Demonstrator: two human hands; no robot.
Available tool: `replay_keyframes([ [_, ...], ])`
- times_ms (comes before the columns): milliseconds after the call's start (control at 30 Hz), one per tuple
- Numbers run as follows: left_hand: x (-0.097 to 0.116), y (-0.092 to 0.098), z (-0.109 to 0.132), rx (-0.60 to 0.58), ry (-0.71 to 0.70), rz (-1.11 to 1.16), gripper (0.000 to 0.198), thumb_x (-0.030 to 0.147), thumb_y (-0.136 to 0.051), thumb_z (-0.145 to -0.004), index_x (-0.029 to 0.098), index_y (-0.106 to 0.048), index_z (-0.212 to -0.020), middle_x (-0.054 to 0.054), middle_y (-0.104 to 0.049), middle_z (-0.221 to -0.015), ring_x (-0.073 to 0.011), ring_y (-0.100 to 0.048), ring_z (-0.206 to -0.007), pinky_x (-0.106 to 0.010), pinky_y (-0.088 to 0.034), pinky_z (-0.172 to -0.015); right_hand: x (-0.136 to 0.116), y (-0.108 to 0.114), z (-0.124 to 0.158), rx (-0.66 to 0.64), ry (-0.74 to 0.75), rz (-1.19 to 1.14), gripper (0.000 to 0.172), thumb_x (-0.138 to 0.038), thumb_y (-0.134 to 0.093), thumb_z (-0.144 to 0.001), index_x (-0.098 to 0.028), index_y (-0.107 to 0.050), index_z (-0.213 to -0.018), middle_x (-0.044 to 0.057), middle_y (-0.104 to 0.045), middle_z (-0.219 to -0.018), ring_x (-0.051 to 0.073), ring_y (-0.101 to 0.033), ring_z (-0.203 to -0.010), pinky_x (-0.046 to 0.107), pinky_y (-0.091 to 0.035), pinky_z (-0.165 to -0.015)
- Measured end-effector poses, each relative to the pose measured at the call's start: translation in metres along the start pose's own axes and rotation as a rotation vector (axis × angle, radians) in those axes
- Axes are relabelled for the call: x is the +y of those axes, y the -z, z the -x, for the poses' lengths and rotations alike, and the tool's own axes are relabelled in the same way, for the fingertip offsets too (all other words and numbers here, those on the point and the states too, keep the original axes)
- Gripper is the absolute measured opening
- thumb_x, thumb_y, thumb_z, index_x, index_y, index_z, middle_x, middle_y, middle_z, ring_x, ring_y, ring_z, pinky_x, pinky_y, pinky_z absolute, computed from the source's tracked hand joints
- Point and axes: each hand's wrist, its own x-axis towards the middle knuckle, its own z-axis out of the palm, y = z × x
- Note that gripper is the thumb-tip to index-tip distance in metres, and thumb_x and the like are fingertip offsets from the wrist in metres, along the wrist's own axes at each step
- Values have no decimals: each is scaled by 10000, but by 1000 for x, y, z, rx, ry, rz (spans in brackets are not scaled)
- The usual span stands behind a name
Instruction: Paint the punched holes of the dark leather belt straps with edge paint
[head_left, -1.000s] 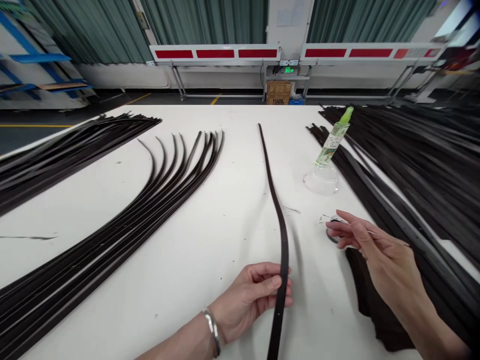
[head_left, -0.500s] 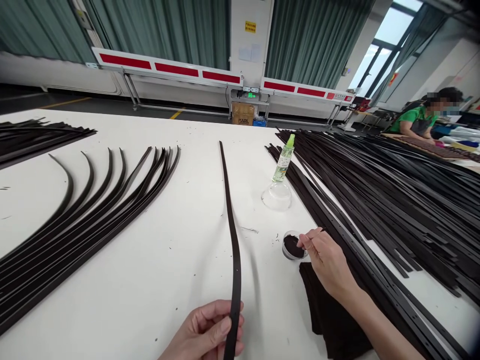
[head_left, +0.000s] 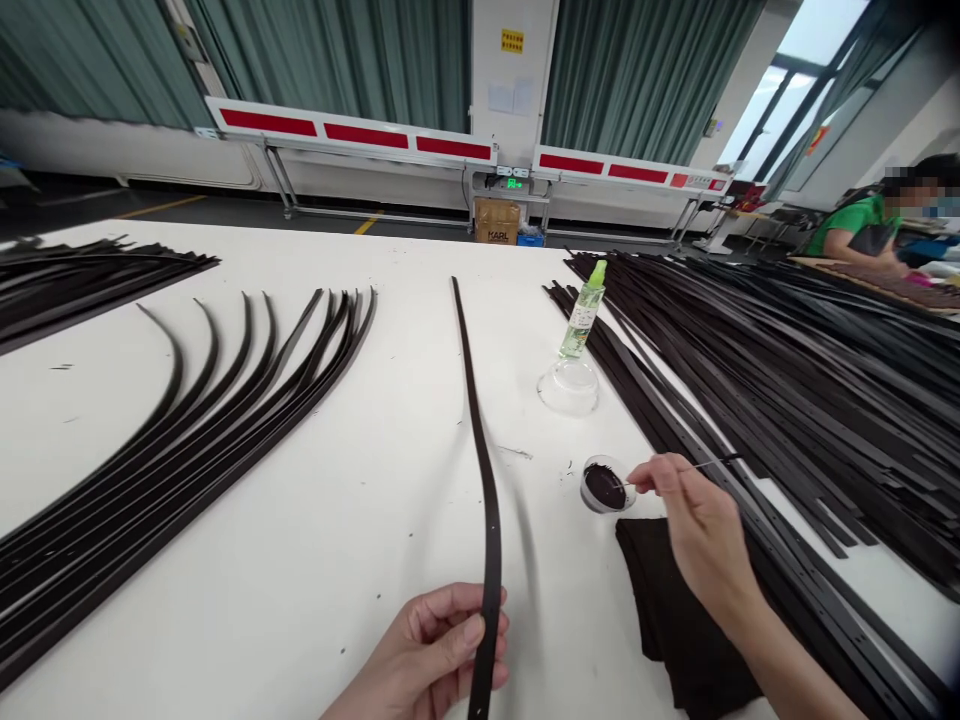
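Note:
Between the thumb and fingers of my left hand (head_left: 442,640) is a long dark strap (head_left: 480,455) with small holes. Its far end stretches away over the table. My right hand (head_left: 701,520) pinches a thin stick (head_left: 709,464) with a dark outer end. The stick's other end points into a small clear cup (head_left: 588,500) of dark paste or liquid; whether it touches the contents I cannot tell. Just below that hand lies a folded dark cloth (head_left: 652,600). Beyond the cup, a green spray bottle (head_left: 582,322) stands by a clear upturned dish (head_left: 568,388).
Many dark straps (head_left: 750,370) cover the right side of the white table (head_left: 300,600). A fanned row of curved straps (head_left: 187,470) lies at left, with another pile (head_left: 97,280) behind. A person in green (head_left: 862,228) sits at the far right.
My right hand has drawn back a little to the right from the cup, and the stick now shows. The left hand keeps its hold on the strap. The whole view has shifted slightly.

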Motion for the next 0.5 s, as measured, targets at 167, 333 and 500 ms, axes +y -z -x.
replay_keyframes([
  [167, -2, 0, 1, -146, -41, 32, 159, 197, -726, -800, 126, -710, -942, -68, -682, -882, -140, -639, -788, -329, -544, -815, -41, -11, 33, -123, -119, -324, 321, -344, -427, -983, -205, -683, -849, 47, -681, -845, 169, -635, -799, 266, -506, -723],
  [333, -4, 2, -2, -216, -55, 79, 170, 179, -722, -802, 119, -695, -959, -70, -671, -869, -129, -635, -779, -320, -542, -805, -68, -34, 58, -290, 256, -394, 265, -121, -396, -960, -213, -641, -917, 15, -674, -848, 141, -628, -836, 263, -486, -755],
  [500, -6, 3, -3, -236, -61, 97, 182, 176, -727, -798, 122, -683, -966, -77, -673, -873, -134, -635, -802, -322, -540, -810, -70, -45, 59, -297, 446, -386, 273, -17, -389, -907, -171, -605, -974, 33, -654, -814, 145, -614, -798, 301, -493, -720],
])
